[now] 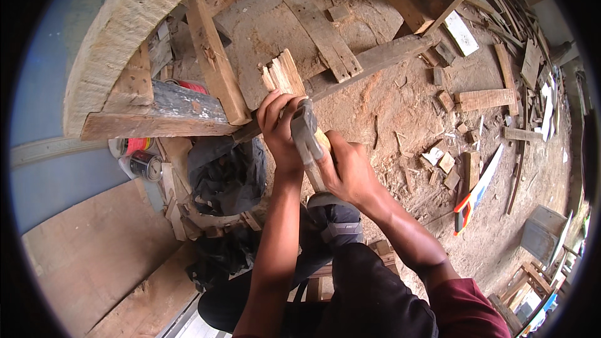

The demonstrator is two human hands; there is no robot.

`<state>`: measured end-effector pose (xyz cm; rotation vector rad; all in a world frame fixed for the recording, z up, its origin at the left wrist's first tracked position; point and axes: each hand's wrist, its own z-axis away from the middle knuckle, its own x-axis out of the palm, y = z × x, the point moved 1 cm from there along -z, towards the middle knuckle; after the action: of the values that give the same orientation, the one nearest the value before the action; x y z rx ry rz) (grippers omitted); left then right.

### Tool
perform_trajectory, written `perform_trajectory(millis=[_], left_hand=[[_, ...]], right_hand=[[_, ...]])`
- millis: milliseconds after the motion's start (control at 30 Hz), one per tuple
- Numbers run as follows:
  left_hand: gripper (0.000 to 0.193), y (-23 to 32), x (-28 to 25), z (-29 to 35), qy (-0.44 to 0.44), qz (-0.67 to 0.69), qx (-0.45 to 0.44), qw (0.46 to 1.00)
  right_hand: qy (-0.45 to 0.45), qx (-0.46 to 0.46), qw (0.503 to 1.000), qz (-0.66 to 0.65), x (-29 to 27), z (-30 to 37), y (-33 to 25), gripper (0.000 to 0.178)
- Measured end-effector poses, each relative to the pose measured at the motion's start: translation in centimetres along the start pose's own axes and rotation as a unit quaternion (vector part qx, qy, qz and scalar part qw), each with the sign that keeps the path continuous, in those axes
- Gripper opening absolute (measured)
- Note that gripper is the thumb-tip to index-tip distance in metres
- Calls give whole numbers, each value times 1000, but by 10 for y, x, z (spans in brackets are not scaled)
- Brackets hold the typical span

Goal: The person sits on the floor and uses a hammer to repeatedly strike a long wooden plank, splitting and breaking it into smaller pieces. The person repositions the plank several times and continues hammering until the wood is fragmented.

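My left hand [280, 133] is closed round a short piece of wood [285, 75] whose far end is rough and splintered. A hammer [304, 126] with a grey metal head lies over this wood, close against my left fingers. My right hand [352, 172] is closed on the hammer, its thumb along the handle. Part of the wood shows behind the hammer head, between my hands; the rest of it is hidden. Both hands are held in front of my knees, above the dusty floor.
A wooden frame of beams [216, 66] stands ahead and to the left. On the right lie a handsaw [479, 191] with an orange and black handle, several wood offcuts [485, 99] and shavings. Tins [146, 166] and a dark plastic bag [228, 175] are at left.
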<state>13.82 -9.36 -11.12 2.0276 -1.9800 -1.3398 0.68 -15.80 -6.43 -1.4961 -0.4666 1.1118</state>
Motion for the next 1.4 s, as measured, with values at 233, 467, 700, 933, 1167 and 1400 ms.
perform_trajectory(millis=[233, 467, 700, 933, 1167, 1400], left_hand=[[12, 1, -1, 0, -4, -14, 2, 1000], [23, -3, 3, 1, 11, -12, 5, 1000], [29, -4, 3, 5, 2, -11, -7, 1000], [33, -2, 4, -3, 24, 18, 1, 1000], [42, 2, -2, -4, -20, 25, 0, 999], [43, 3, 3, -4, -11, -4, 18, 1000]], right_hand=[[12, -59, 998, 12, -1, 4, -2, 35], [24, -103, 994, 11, 3, 12, -2, 37], [33, -139, 990, -4, 1, 14, -5, 37], [16, -182, 983, 15, -3, 15, -5, 37], [17, -131, 991, 12, 0, 13, -3, 41], [4, -107, 994, 27, 0, 4, 8, 45]])
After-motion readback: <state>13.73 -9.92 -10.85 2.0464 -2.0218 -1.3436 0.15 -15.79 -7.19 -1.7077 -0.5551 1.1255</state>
